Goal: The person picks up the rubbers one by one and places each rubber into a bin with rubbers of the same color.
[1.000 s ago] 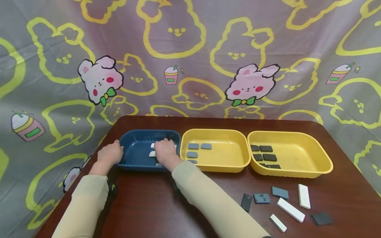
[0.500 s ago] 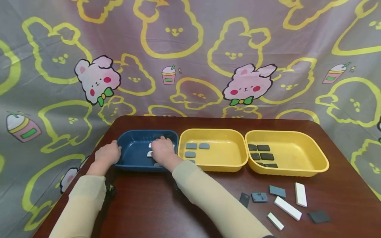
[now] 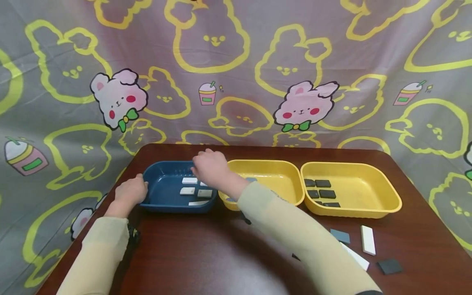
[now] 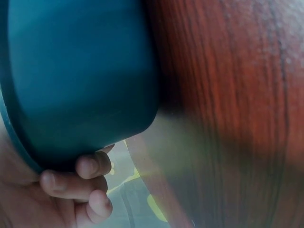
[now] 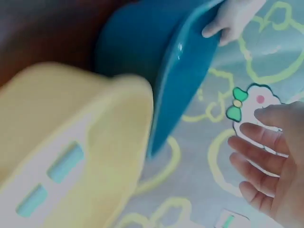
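My left hand (image 3: 130,191) grips the left end of the blue tray (image 3: 177,208); in the left wrist view its fingers (image 4: 71,185) curl against the outer wall below the rim. My right hand (image 3: 212,168) hovers over the meeting rims of the blue tray and the middle yellow tray (image 3: 284,186). In the right wrist view, the right fingers (image 5: 259,156) are spread and loosely bent, holding nothing. Inside the blue tray lie several white blocks (image 3: 187,191), some partly covered by the right hand in the head view. Grey-blue blocks (image 5: 66,161) lie in the middle tray.
A second yellow tray (image 3: 368,189) at the right holds several black blocks (image 3: 327,194). On the table's front right lie a grey-blue block (image 3: 339,236), white blocks (image 3: 368,240) and a black block (image 3: 390,266). My right sleeve hides part of that area. A patterned curtain (image 3: 228,49) hangs behind.
The right hand has lifted out of the blue tray and moved right, uncovering the white blocks there. The left hand keeps its hold on the tray.
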{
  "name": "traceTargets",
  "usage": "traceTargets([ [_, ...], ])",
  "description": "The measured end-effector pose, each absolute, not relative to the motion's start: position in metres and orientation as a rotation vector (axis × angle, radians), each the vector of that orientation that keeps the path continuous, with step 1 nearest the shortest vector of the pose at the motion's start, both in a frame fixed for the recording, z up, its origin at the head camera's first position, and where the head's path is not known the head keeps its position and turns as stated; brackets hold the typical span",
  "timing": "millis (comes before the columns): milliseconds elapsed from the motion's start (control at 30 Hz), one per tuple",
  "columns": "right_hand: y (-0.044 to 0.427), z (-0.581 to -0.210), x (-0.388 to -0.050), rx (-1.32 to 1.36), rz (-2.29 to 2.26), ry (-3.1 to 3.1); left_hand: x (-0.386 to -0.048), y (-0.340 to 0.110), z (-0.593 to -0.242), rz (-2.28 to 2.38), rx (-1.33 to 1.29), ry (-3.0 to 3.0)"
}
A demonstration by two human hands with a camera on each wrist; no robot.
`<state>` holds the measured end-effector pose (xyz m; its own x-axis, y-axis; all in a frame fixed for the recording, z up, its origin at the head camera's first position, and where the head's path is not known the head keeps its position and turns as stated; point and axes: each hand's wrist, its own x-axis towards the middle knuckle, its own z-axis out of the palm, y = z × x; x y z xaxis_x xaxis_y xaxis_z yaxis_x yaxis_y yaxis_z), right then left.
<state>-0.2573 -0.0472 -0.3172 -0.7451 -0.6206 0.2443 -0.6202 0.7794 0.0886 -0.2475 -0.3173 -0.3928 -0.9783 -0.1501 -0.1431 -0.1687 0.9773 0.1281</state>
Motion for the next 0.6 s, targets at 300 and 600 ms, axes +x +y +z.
traceTargets([
  [300,0.012,-0.285,-0.246,1.207,-0.088,-2.474,-0.245,-0.317,-0.394,0.225,-0.227,2.983],
  [600,0.093,-0.280,-0.239,1.340,-0.188,-2.264,-0.247,-0.315,-0.394,0.209,-0.257,2.984],
])
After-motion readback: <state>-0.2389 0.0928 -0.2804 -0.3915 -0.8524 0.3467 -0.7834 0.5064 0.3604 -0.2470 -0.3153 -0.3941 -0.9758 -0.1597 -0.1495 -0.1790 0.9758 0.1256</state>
